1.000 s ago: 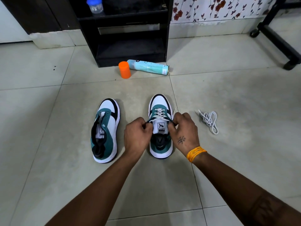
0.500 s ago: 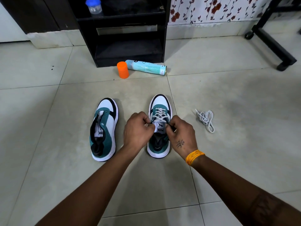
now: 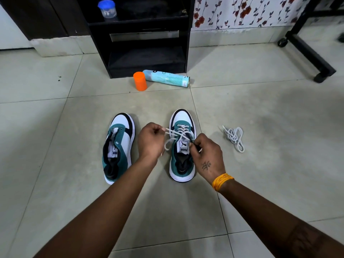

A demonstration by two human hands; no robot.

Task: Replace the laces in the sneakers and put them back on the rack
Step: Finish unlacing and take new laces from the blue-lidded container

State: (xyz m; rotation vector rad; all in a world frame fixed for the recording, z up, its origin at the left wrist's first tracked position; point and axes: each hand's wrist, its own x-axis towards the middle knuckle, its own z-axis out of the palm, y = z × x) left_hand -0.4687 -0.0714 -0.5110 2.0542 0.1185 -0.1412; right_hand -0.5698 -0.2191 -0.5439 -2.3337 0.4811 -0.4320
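Floor: pale tiles with grey grout lines; both arms reach in from the bottom edge.
Left sneaker: teal, white and black, toe pointing away, no lace in its eyelets, tongue label showing. Same spot as half a second ago.
Left hand: fingers curled, pinching one end of the white lace between thumb and fingers. Half a second ago it sat tight against the laced sneaker's tongue; now it has drawn out to the left, into the gap between the two sneakers.
White lace: criss-crossed through the eyelets; a stretch of it now runs out from the shoe to the left hand, with a loop sagging beside the tongue. Earlier this stretch was hidden under the hands.
Right sneaker: same colours, toe pointing away, standing just right of the bare one, well short of the rack.
Right hand: fingers curled at the top right eyelets, pinching something there; whether it is the lace or the shoe's edge, cannot tell. Position nearly unchanged. Orange band on the wrist.
Spare lace: grey-white bundle loose on the tile, right of the sneakers, apart from them. Unmoved.
Rack: black shelf unit against the wall, no shoes on it.
Orange cap: upright before the rack, just beside a blue spray can lying on its side.
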